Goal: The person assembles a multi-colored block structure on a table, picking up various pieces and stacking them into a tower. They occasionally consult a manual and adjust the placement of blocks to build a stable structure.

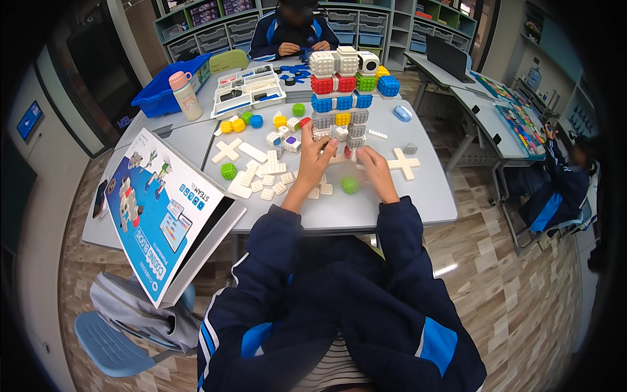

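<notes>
A tall tower of studded cube blocks (342,103) stands on the table, in layers of grey, red, blue, and grey with one yellow block. At its foot, my left hand (315,162) curls its fingers and thumb around the lower left side. A red block (305,122) shows by its fingertips. My right hand (377,171) is close to the tower's lower right, its fingers bent and blurred by motion. Between my hands a small reddish piece (347,151) is partly hidden. A green block (350,185) lies just left of my right hand, on the near side.
White flat plates (268,168), cross pieces (404,163) and loose coloured blocks (279,121) surround the tower. A big box (171,212) leans at the near left edge. Behind it stand a bottle (185,98), blue bin (163,85) and parts tray (247,90). Another person (294,32) sits opposite.
</notes>
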Demonstrator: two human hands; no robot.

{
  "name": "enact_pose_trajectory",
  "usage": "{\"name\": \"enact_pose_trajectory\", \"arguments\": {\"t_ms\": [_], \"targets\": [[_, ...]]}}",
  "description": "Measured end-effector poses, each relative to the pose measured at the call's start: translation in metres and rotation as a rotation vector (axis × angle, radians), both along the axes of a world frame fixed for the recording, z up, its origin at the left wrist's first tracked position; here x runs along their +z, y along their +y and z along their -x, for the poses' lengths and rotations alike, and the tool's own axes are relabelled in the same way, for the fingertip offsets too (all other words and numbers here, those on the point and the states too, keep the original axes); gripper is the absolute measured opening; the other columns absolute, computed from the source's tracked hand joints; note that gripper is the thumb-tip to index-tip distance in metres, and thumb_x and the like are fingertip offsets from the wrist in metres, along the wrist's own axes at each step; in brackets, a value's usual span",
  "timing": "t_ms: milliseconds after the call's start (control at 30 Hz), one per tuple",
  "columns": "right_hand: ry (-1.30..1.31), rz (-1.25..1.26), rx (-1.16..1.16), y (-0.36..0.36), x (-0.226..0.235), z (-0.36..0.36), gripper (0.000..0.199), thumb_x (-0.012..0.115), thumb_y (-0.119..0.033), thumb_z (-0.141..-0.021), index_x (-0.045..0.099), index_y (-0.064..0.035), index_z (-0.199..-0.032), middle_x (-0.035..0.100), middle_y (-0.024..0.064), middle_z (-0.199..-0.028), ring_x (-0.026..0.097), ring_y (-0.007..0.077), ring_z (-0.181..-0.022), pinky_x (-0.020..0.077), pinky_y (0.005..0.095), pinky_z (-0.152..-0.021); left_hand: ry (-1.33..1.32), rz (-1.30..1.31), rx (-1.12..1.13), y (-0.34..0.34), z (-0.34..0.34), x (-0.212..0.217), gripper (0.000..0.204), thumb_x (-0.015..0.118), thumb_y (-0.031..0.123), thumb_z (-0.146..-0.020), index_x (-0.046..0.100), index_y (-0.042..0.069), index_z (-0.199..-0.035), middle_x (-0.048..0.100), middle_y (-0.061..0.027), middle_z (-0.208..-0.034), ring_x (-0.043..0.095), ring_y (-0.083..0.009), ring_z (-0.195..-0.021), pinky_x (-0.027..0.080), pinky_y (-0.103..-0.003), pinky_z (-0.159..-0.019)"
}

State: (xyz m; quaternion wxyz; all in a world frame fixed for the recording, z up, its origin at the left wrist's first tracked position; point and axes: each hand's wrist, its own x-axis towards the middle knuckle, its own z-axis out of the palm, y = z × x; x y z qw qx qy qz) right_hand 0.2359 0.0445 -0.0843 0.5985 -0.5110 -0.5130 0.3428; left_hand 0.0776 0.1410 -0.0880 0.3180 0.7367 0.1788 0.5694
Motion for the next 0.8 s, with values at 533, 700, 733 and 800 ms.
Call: {"name": "enact_pose_trajectory", "arguments": {"t_ms": [533,700,733,800], "targets": [[-0.437,-0.338,-0.396,-0.015,0.001,0.009,0.025,0.074,-0.021,-0.087,0.068,-0.0002,-0.100,0.065,0.0117,-0.089,0.063,0.0289,-0.082,0.0505,0.0367,-0.075,0.173,-0.210,0.194,-0.005,-0.004,-0.002,0.039,0.086,0.028,-0.072,0.070,0.001,-0.095,0.034,-0.0348,-0.143,0.037,-0.0496,-0.133,0.033,-0.050,-0.110],[-0.556,-0.177,-0.455,0.004,0.006,0.039,0.033,0.077,-0.022,-0.086,0.061,0.0020,-0.103,0.068,0.0130,-0.088,0.065,0.0168,-0.076,0.0512,0.0305,-0.067,0.180,-0.279,0.230,-0.007,-0.006,-0.005,0.041,0.086,0.022,-0.069,0.069,0.003,-0.102,0.029,-0.0360,-0.147,0.033,-0.0517,-0.137,0.033,-0.053,-0.111],[-0.490,-0.232,-0.439,0.010,0.003,0.041,0.037,0.077,-0.022,-0.087,0.057,0.0024,-0.105,0.068,0.0122,-0.089,0.065,0.0147,-0.077,0.0523,0.0301,-0.068,0.181,-0.295,0.234,-0.008,-0.007,-0.006,0.041,0.086,0.021,-0.069,0.069,0.004,-0.103,0.029,-0.0361,-0.147,0.032,-0.0519,-0.138,0.033,-0.053,-0.111],[-0.324,-0.234,-0.365,0.018,-0.006,0.040,0.033,0.075,-0.020,-0.088,0.058,0.0023,-0.106,0.068,0.0109,-0.090,0.066,0.0151,-0.078,0.0531,0.0295,-0.069,0.185,-0.306,0.213,-0.009,-0.008,-0.006,0.043,0.085,0.019,-0.069,0.068,0.007,-0.107,0.029,-0.0358,-0.148,0.032,-0.0520,-0.138,0.032,-0.054,-0.111]]}}
